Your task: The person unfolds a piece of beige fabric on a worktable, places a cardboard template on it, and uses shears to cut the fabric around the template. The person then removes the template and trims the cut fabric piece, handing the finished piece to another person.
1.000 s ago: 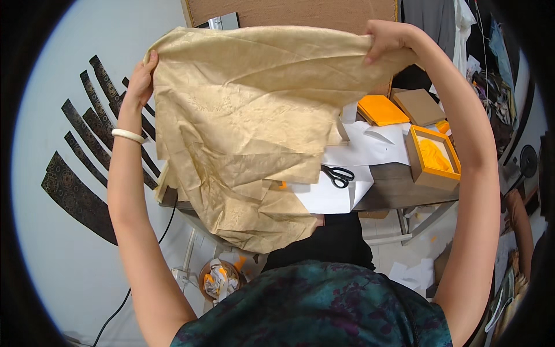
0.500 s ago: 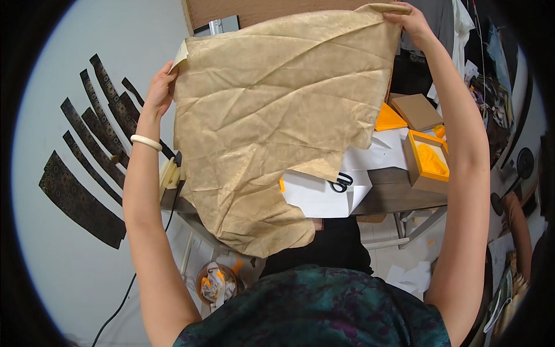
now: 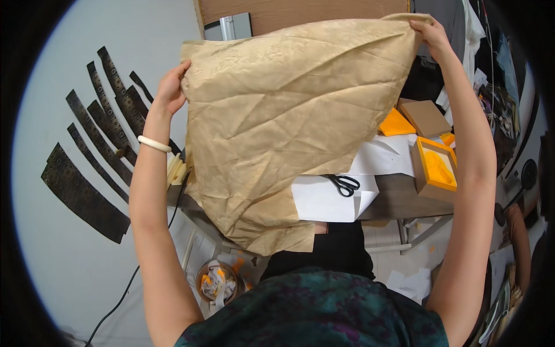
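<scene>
Cloth (image 3: pixel 289 110), one large beige piece, hangs creased from your two hands in front of you and above the near side of one dark table (image 3: pixel 396 195); your left hand (image 3: pixel 171 87) pinches its left edge below the corner, and your right hand (image 3: pixel 432 36) grips its upper right corner, arms spread wide. On the wall to your left you have dark patterned strips (image 3: pixel 87 196), perhaps seven or eight, since they overlap and your left arm hides some ends. Right of the cloth, two white sheets (image 3: pixel 388 156) lie on the table, one behind the other. One open box (image 3: pixel 435 189) with an orange rim stands at the table's right, holding one bunched orange cloth (image 3: pixel 439 168); behind it you have one flat brown panel (image 3: pixel 426 118), with one flat orange piece (image 3: pixel 398 123) just beside it. One round bin (image 3: pixel 200 282) on the floor to your left holds crumpled white and orange scraps (image 3: pixel 219 284). One pair of black-handled scissors (image 3: pixel 348 185) rests on the nearer sheet, and one pale bangle (image 3: pixel 154 144) circles your left wrist.
</scene>
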A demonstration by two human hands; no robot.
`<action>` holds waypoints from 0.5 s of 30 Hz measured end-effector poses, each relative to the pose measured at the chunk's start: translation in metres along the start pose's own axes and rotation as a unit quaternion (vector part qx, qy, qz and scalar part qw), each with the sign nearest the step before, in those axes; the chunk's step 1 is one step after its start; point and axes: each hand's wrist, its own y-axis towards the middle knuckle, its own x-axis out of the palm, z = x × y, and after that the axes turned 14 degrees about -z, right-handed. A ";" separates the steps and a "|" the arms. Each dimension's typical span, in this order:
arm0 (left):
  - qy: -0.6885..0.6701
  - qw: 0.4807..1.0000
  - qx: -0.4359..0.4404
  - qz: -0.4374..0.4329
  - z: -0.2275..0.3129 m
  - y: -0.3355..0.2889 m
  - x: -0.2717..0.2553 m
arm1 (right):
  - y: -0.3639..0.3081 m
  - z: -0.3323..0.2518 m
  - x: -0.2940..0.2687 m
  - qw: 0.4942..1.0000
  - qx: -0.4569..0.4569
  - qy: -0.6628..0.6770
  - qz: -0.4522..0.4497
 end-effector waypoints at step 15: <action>-0.036 0.999 0.021 -0.002 0.012 -0.025 0.046 | -0.003 -0.013 0.000 0.996 -0.066 0.046 0.045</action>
